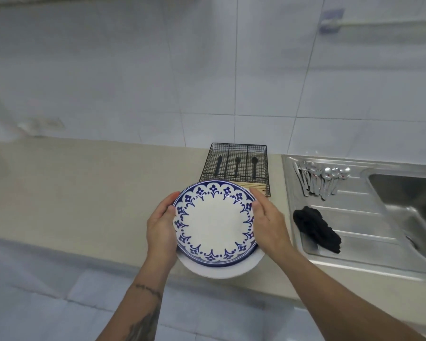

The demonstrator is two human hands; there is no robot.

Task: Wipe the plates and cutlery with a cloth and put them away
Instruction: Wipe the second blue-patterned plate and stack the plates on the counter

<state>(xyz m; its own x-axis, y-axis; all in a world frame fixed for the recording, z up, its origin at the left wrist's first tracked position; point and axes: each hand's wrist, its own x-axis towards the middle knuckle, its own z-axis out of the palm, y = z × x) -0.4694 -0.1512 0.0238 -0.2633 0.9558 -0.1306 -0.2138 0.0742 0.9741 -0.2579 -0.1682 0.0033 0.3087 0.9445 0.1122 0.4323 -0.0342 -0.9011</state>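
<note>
I hold a stack of plates above the counter's front edge. On top lies a white plate with a blue flower border (214, 222); a larger plain white plate (221, 269) shows beneath it. My left hand (161, 225) grips the stack's left rim and my right hand (268, 222) grips the right rim. A black cloth (316, 228) lies crumpled on the sink's drainboard. Several metal spoons and other cutlery (322, 178) lie on the drainboard behind it.
A black wire cutlery tray (235, 163) with three compartments stands on the beige counter (84, 193) behind the plates, with wooden chopsticks (253, 185) in its front section. The steel sink (403, 205) is at the right. White wall tiles rise behind.
</note>
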